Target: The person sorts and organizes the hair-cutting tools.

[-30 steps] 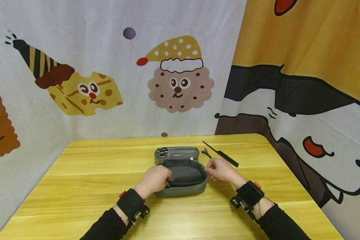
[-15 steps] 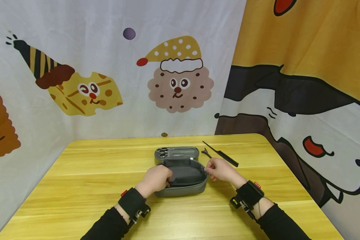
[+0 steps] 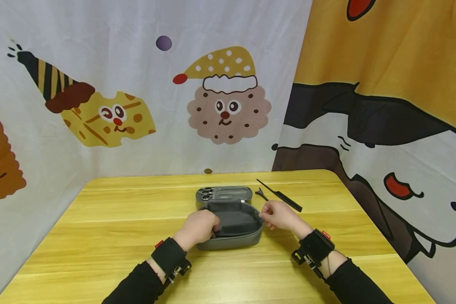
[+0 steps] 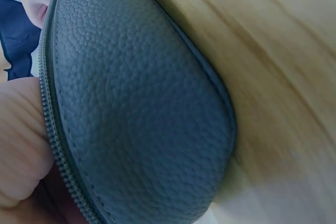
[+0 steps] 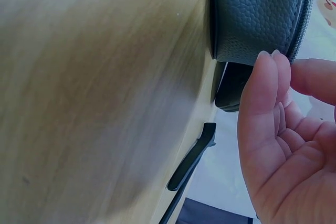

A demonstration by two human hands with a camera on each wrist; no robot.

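A grey zippered case (image 3: 233,242) of pebbled leather-like material lies unzipped on the table, its lid folded back. Several scissors (image 3: 206,193) sit in the lid. My left hand (image 3: 198,226) reaches over the left part of the rim, fingers inside the case; what they touch there is hidden. In the left wrist view, that hand (image 4: 21,140) lies against the zipper edge. My right hand (image 3: 280,215) pinches the right rim between thumb and fingers. The right wrist view shows this hand's fingertips (image 5: 270,64) at the zipper edge.
A black tail comb (image 3: 286,200) lies on the wooden table (image 3: 118,228) behind my right hand. Beside it is a dark hair clip (image 3: 261,193), partly covered by that hand. A printed curtain (image 3: 137,160) hangs behind the table.
My left hand has shifted slightly to the right inside the case. My right hand stays at the right rim, and the case has not moved visibly.
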